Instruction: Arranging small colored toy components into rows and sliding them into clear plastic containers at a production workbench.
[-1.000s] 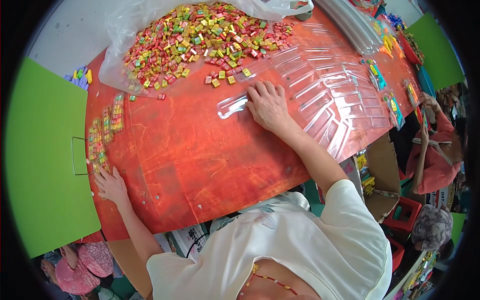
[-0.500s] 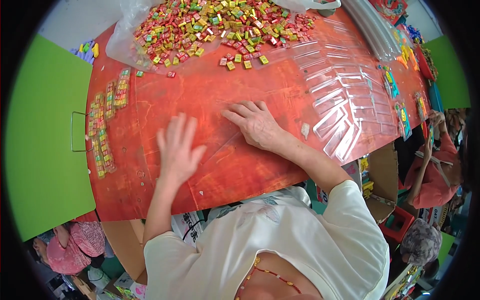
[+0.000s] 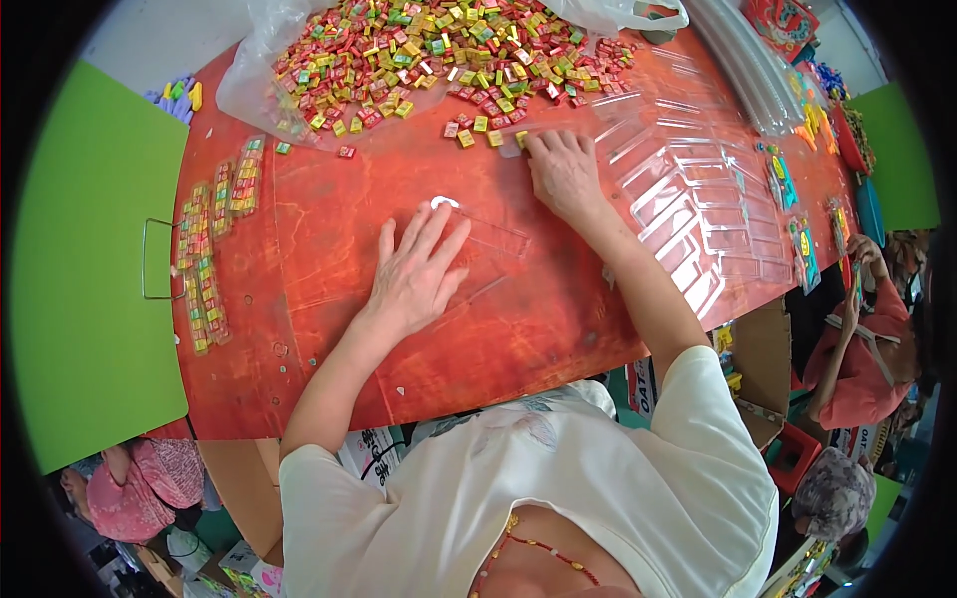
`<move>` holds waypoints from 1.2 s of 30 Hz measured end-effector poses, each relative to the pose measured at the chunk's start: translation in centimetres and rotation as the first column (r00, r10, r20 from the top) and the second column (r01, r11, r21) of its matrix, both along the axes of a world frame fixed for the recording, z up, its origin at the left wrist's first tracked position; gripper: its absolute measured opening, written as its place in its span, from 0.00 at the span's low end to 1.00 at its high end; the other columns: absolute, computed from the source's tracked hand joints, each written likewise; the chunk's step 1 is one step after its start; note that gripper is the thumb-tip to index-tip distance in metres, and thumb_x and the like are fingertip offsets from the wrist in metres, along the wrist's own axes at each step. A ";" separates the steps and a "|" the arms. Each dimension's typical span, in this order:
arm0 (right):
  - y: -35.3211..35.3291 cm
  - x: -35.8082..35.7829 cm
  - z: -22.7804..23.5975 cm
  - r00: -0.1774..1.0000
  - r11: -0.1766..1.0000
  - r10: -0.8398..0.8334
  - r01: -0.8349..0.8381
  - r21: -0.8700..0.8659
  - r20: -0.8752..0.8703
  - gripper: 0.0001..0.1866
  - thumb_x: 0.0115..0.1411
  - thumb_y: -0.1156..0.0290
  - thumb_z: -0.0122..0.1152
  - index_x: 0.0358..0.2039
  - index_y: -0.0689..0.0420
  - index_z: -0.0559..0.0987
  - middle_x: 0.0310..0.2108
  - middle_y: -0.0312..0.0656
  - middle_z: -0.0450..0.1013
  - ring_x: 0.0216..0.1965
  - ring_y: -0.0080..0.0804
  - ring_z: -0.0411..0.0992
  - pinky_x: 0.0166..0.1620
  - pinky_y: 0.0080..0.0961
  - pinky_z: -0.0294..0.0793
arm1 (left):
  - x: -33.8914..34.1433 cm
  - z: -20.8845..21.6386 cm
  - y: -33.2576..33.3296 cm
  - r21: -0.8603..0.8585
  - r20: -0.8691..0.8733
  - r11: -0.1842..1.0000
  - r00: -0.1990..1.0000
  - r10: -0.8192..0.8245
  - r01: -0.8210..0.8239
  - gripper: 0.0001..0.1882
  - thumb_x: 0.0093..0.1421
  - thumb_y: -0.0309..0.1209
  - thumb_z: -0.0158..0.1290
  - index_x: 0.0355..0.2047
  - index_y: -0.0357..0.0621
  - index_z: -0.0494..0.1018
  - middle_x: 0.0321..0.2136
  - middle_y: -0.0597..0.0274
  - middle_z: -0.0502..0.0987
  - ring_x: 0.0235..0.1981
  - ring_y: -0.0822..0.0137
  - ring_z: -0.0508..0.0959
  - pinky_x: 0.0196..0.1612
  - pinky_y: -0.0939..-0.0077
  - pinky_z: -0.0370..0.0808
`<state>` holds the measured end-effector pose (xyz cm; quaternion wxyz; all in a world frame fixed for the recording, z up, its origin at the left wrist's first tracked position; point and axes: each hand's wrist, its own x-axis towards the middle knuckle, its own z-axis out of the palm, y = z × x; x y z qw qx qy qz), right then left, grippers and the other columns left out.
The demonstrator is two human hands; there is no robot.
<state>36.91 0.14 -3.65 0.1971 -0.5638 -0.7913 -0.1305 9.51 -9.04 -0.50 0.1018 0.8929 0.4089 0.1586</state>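
Observation:
My left hand (image 3: 414,271) lies palm down on the red table (image 3: 329,259), fingers spread, with its fingertips at one end of a clear plastic tray (image 3: 493,236). A small white glare shows by the fingertips. Farther up and to the right, my right hand (image 3: 568,177) reaches the near edge of a heap of small red, yellow and green packets (image 3: 439,60). Its bent fingers are on a small yellow packet (image 3: 521,140), and the thumb is hidden beneath the hand. More yellow packets (image 3: 466,140) lie just left of it.
Rows of clear empty trays (image 3: 688,199) cover the table's right side. Filled trays (image 3: 204,259) lie at the left edge, beside a green board (image 3: 95,269) with a wire handle. A plastic bag (image 3: 249,90) borders the heap. Other people (image 3: 862,349) work at the right.
My right hand has moved up and right to the packets. My left hand has moved right and come down by a clear tray. One yellow packet has shifted nearer.

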 end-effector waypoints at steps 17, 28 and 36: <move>-0.5 -8.2 2.4 0.880 0.907 0.228 -0.347 -0.237 -0.416 0.07 0.61 0.69 0.59 0.40 0.54 0.81 0.33 0.42 0.75 0.40 0.44 0.75 0.43 0.44 0.68 | -2.5 -0.9 1.2 0.137 -0.017 0.980 0.989 0.147 -0.143 0.20 0.59 0.28 0.56 0.53 0.48 0.75 0.49 0.56 0.71 0.53 0.56 0.70 0.58 0.49 0.61; 0.3 -12.3 2.6 0.986 0.937 0.155 -0.169 -0.307 -0.067 0.16 0.59 0.57 0.59 0.34 0.57 0.82 0.33 0.44 0.77 0.39 0.41 0.77 0.44 0.43 0.68 | -2.5 -2.5 6.5 0.155 0.011 0.941 0.953 0.302 -0.300 0.25 0.56 0.35 0.60 0.55 0.49 0.73 0.50 0.56 0.70 0.54 0.56 0.69 0.57 0.48 0.58; 2.1 -9.1 1.7 0.974 0.969 0.054 -0.104 -0.223 -0.218 0.13 0.60 0.61 0.59 0.37 0.57 0.78 0.36 0.46 0.76 0.40 0.45 0.76 0.44 0.45 0.71 | -3.0 -1.7 7.4 0.094 0.073 0.941 0.945 0.318 -0.324 0.24 0.60 0.36 0.57 0.56 0.49 0.72 0.50 0.57 0.72 0.53 0.56 0.70 0.56 0.55 0.61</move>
